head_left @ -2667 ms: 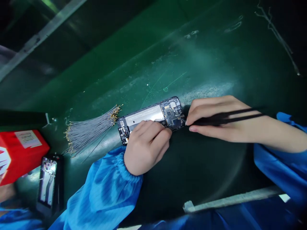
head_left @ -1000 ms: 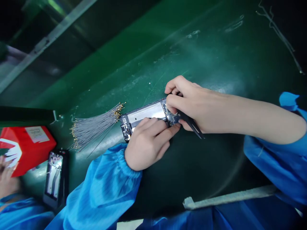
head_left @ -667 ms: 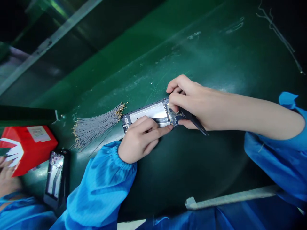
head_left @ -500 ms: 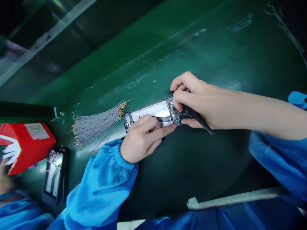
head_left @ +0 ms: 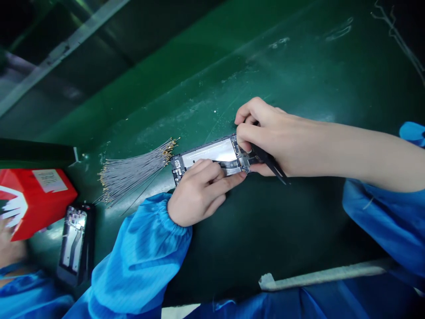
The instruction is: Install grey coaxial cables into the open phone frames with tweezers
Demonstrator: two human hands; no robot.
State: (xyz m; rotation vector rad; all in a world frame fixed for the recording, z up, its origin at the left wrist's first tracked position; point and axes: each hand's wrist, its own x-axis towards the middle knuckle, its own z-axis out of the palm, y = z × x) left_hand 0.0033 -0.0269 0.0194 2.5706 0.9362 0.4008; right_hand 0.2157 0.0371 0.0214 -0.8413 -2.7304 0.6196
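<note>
An opened phone frame [head_left: 217, 150], with a silver bay and circuit boards showing, lies aslant on the green bench. My left hand [head_left: 199, 190] rests over its lower long side with curled fingers, the index fingertip pressed at the edge by the board. At the phone's right end, my right hand [head_left: 272, 137] has thumb and fingers bent down over the board. Black tweezers [head_left: 272, 164] are held in that hand, tucked under the palm and pointing down to the right. What the right fingertips touch is partly hidden.
Thin grey cables [head_left: 136, 173] with gold-coloured ends lie in a bundle against the phone's left end. Further left are a red box [head_left: 49, 208] and other opened phone frames [head_left: 73, 243]. A co-worker's hand [head_left: 11, 248] is by the box.
My right hand and the tweezers have shifted slightly, the tweezers' ends now a little further left and looking slightly parted. The co-worker's hand has come further into view. My left hand stays on the phone.
</note>
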